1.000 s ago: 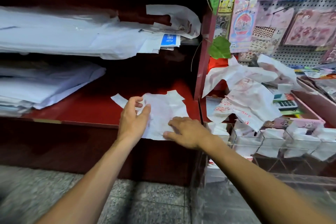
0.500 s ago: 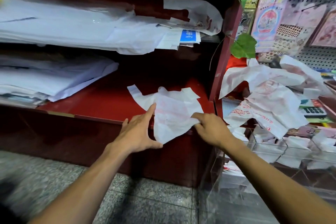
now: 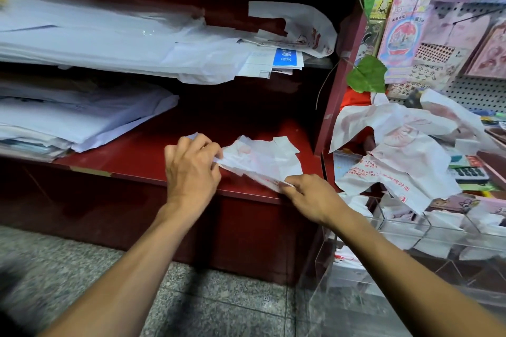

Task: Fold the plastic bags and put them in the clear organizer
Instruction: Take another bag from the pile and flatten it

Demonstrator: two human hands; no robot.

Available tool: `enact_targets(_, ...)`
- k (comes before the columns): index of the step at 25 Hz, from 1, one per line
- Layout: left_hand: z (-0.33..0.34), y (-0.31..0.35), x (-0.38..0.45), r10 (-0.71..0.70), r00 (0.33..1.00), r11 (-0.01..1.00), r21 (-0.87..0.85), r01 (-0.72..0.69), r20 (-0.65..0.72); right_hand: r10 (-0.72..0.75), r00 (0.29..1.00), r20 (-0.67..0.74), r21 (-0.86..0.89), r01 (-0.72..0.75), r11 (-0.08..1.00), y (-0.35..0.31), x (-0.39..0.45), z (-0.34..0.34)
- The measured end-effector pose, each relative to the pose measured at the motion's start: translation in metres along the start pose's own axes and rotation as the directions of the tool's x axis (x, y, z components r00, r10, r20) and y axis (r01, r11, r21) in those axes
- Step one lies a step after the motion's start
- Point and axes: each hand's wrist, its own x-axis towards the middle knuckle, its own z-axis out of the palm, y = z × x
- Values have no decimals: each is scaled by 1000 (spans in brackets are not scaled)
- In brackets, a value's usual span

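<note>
Paper stacks (image 3: 82,117), far left of red shelf (image 3: 131,161): untouched. Left hand (image 3: 191,169): fingers curled, pinching the left edge of the plastic bag (image 3: 260,161), apparently to draw a fold taut. Bag: on the shelf's front edge, partly folded, not yet stored. Right hand (image 3: 312,194): pinched the bag's near right corner, likely anchoring the crease. Loose bags (image 3: 397,150): heaped further right, awaiting folding. Clear organizer (image 3: 427,230): lower right, compartments holding folded bags.
</note>
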Motion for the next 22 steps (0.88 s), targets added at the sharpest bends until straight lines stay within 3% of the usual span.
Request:
enact_targets(5, -28, -16, 14, 6, 986, 999, -30, -11, -166, -15, 1000, 21, -227, 19, 974, -15, -2, 6)
enact_targets(7, -29, -10, 15, 82, 992, 992, -85, -90, -97, -28, 998, 59, -262, 42, 964, -20, -1, 9)
enact_targets(9, -20, 4, 5, 135, 961, 982, -163, -97, 243, -31, 992, 119, -281, 63, 957, -25, 1, 12)
enact_targets(11, -3, 16, -9, 161, 748, 984, -159, -75, 643, -34, 989, 142, -301, 75, 951, -31, 1, 14)
enact_targets(12, 5, 20, -15, 161, 656, 987, -138, -87, 737, -30, 988, 154, -295, 74, 953, -32, 2, 14)
enact_targets(13, 12, 20, -19, 140, 629, 990, -110, -87, 765, -26, 983, 180, -264, 74, 962, -32, 3, 12)
enact_targets(16, 21, 12, -13, 63, 720, 996, 3, -90, 691, -19, 969, 246, 68, 2, 998, -24, 12, 1)
enact_targets(18, 25, 13, -13, 106, 682, 994, -67, -84, 724, 38, 982, 186, 351, -103, 931, -13, 20, -8)
enact_targets(20, 25, 18, -16, 119, 671, 988, -153, -9, 731, 126, 990, 60, 372, -139, 918, -1, 31, -9)
enact_targets(22, 24, 20, -17, 106, 691, 982, -185, 42, 715, 153, 988, -3, 175, -150, 973, 12, 49, -2)
